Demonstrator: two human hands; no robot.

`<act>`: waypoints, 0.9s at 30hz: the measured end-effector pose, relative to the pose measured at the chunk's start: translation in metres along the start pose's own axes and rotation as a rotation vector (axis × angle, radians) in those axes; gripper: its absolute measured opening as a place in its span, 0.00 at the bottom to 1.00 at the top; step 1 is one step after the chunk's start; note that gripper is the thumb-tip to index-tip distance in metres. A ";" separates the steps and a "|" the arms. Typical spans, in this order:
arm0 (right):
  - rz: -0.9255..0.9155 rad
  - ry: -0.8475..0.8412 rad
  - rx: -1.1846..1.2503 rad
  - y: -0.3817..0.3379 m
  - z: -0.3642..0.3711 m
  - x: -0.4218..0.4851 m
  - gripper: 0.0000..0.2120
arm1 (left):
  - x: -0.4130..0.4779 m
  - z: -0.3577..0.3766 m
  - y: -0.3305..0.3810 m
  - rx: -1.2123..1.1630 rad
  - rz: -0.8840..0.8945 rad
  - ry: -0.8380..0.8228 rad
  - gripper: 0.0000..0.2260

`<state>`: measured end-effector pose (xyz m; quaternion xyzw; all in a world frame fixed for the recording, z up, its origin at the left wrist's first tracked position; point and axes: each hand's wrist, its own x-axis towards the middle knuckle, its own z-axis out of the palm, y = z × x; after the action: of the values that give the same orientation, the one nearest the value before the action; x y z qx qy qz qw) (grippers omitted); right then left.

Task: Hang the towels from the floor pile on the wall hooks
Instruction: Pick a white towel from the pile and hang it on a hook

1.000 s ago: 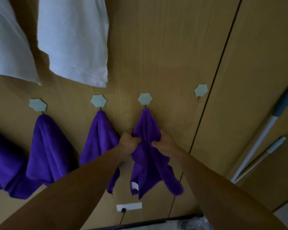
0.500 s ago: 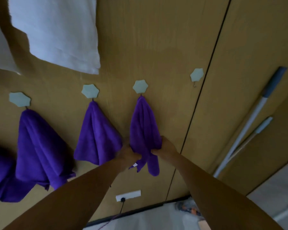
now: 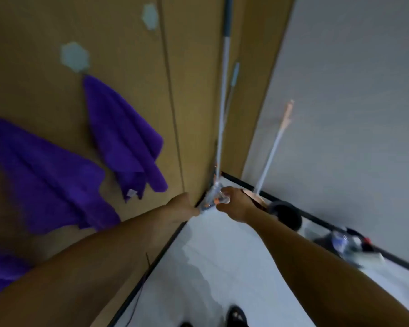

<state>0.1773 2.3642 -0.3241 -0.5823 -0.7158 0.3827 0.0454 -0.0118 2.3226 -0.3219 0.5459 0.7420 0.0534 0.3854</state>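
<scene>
Both empty: left grip point(image 3: 183, 206), right grip point(image 3: 234, 204)

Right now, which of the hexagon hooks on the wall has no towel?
The hook farthest right, beside the dark panel seam. It is bare, while the hook left of it carries a purple towel.

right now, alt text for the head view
Left hand and right hand stretch toward a floor corner where poles lean, too blurred to show their grip. Purple towels hang from hexagonal wall hooks; one hook is bare.
</scene>
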 end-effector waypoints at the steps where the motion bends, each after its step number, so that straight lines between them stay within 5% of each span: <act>1: 0.044 0.049 -0.006 0.020 -0.006 -0.018 0.26 | -0.001 0.012 0.016 0.028 0.065 -0.040 0.18; 14: 0.645 0.369 0.234 0.225 0.013 -0.322 0.29 | -0.099 0.235 0.170 0.483 0.523 -0.416 0.31; 20: 0.885 0.437 0.326 0.294 0.053 -0.460 0.28 | -0.193 0.354 0.186 0.662 0.675 -0.554 0.33; 27: 1.013 0.439 0.500 0.348 0.120 -0.523 0.27 | -0.238 0.464 0.174 0.822 0.743 -0.731 0.33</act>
<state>0.5597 1.8607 -0.4185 -0.8876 -0.2121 0.3842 0.1395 0.4403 2.0311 -0.4365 0.8510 0.2859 -0.2934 0.3287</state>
